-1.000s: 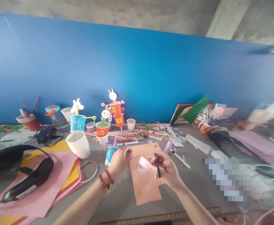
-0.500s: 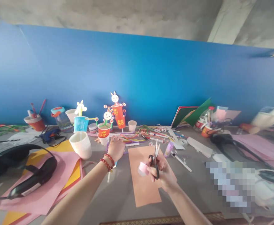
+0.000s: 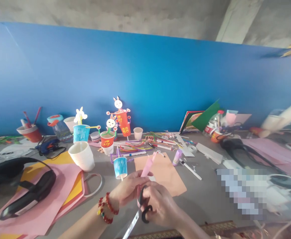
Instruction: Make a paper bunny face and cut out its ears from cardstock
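Note:
Both of my hands meet low in the middle of the view, close to me. My left hand [image 3: 128, 191], with a red bead bracelet on its wrist, pinches a pink paper strip [image 3: 146, 167] that sticks up above the fingers. My right hand [image 3: 160, 205] is closed around the black handles of the scissors [image 3: 138, 215], whose blades point down and to the left. A small blue paper cup [image 3: 120, 167] on a stick stands just beyond my left hand. An orange paper sheet [image 3: 164, 172] lies on the grey table behind my hands.
Decorated red and blue cups with paper rabbits [image 3: 115, 124] stand by the blue wall. A stack of white cups [image 3: 82, 156], pink and yellow paper [image 3: 50, 196], black headphones [image 3: 18, 186], markers and straws [image 3: 140, 147], a glue stick [image 3: 177, 156] and cables lie around.
My left hand came back from the blue cup and took the pink strip. Both hands drew toward me. The scissors swung so the blades now point down-left.

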The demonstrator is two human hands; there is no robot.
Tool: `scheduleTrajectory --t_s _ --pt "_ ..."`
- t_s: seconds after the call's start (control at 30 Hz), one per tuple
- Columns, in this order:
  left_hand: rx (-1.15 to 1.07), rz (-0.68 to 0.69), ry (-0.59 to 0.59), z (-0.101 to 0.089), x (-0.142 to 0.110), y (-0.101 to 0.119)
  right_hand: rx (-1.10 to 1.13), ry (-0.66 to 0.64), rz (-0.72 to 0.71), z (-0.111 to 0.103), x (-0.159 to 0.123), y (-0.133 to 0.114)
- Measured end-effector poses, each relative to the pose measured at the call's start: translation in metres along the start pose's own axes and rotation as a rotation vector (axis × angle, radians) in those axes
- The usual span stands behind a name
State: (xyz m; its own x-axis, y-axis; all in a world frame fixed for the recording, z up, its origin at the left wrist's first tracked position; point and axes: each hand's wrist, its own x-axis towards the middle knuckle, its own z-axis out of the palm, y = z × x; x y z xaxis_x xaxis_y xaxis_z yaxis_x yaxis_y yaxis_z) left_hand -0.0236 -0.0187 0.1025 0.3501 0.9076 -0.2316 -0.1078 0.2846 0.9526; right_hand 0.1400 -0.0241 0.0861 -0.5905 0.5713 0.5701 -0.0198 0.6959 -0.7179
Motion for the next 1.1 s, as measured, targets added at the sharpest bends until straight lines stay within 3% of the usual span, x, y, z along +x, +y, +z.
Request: scheduleTrajectory --t_s 0.1,0.17,0.27,0.37,0.47,0.6,0.87,1.1 --pt "-0.178 0.043 0.114 0.0 0.004 0.003 -0.07 0.032 -0.08 0.007 -0.008 0.0" --pt "-0.253 0.076 0.168 0.0 0.006 0.006 -0.067 0.01 -0.058 0.01 -0.016 -0.001" --pt "-0.241 0.113 0.202 0.002 0.004 0.013 0.076 0.01 0.211 0.011 -0.027 -0.003" --pt "-0.182 0.142 0.238 0.005 0.001 0.017 0.349 0.158 0.478 0.003 -0.028 -0.003" --pt "-0.132 0.168 0.248 0.005 -0.001 0.015 0.536 0.256 0.549 -0.011 -0.022 0.001" --pt "-0.097 0.177 0.307 0.002 -0.005 0.014 0.559 0.192 0.643 -0.019 -0.026 0.007" --pt "-0.151 0.435 0.359 0.011 -0.02 0.03 0.581 0.153 0.641 -0.007 -0.045 0.007" --pt "-0.226 0.428 0.335 0.019 -0.018 0.033 0.611 0.136 0.633 0.003 -0.037 0.004"
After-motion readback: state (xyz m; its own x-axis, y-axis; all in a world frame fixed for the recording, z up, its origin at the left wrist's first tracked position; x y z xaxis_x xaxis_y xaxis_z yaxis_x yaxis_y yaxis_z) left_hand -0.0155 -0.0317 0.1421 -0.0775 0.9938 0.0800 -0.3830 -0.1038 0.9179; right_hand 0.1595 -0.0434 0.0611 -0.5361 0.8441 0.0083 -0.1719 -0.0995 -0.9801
